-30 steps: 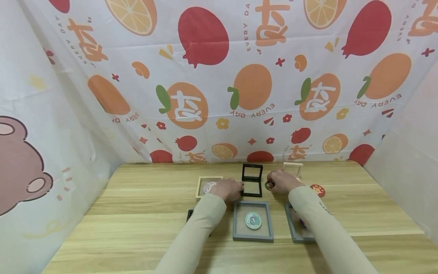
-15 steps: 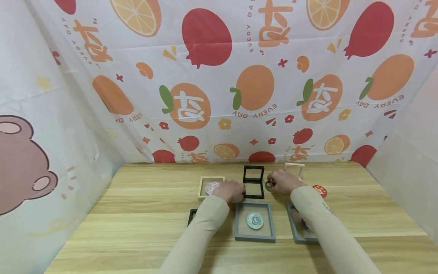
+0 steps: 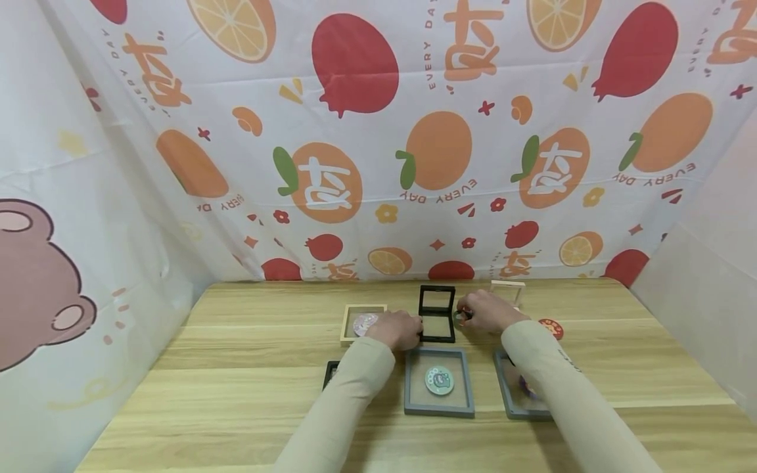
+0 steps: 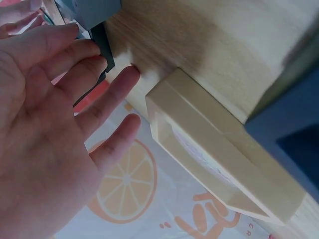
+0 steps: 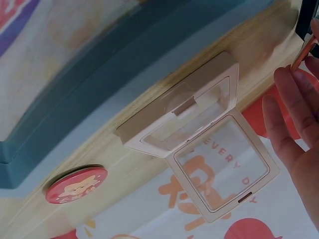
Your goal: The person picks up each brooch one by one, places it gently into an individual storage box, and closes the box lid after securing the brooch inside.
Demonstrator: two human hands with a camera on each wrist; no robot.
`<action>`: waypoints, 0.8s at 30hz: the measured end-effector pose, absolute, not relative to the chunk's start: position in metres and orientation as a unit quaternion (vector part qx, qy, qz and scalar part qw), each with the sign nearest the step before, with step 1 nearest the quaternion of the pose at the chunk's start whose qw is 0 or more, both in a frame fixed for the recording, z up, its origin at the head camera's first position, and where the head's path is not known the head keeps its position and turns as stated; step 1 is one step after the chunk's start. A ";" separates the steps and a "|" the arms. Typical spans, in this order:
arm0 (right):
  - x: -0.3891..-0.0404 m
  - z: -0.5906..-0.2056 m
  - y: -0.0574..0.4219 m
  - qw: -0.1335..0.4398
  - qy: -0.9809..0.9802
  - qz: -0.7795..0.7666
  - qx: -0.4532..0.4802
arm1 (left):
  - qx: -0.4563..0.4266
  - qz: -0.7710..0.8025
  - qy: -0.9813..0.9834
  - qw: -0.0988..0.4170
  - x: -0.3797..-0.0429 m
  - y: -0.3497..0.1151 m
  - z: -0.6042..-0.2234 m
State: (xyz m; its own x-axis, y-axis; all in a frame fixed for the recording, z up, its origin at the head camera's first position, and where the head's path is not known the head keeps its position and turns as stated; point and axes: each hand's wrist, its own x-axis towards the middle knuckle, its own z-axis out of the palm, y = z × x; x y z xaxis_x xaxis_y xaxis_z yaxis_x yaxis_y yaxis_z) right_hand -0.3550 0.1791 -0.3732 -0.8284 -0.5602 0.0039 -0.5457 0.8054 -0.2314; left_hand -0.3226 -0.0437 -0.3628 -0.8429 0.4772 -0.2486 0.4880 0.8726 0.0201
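Note:
In the head view, an opened black display frame (image 3: pixel 437 326) stands in the back row with its lid upright. My left hand (image 3: pixel 401 330) holds its left edge by the thumb and first fingertips; the ring and little fingers (image 4: pixel 110 97) stretch away in the left wrist view. At the right edge, my right hand (image 3: pixel 486 311) pinches a small round badge (image 3: pixel 459 319); its reddish rim (image 5: pixel 302 54) shows between fingertips in the right wrist view. The badge's face is mostly hidden. An opened cream display frame (image 5: pixel 224 159) stands behind my right hand.
A cream frame (image 3: pixel 347 323) with a pink badge sits left. Nearer stand a grey frame (image 3: pixel 439 412) with a green badge, another grey frame (image 3: pixel 526 414) partly under my right sleeve, and a black frame (image 3: pixel 330 374) under my left. A red badge (image 3: pixel 552 328) lies right.
My right hand has shifted slightly left with the badge, up to the black frame's right edge. My left hand has stayed at the frame's left edge.

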 end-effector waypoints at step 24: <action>-0.350 -0.376 0.170 0.018 0.939 -0.112 -0.325 | 0.252 -0.028 0.960 0.120 -0.320 -0.043 -0.361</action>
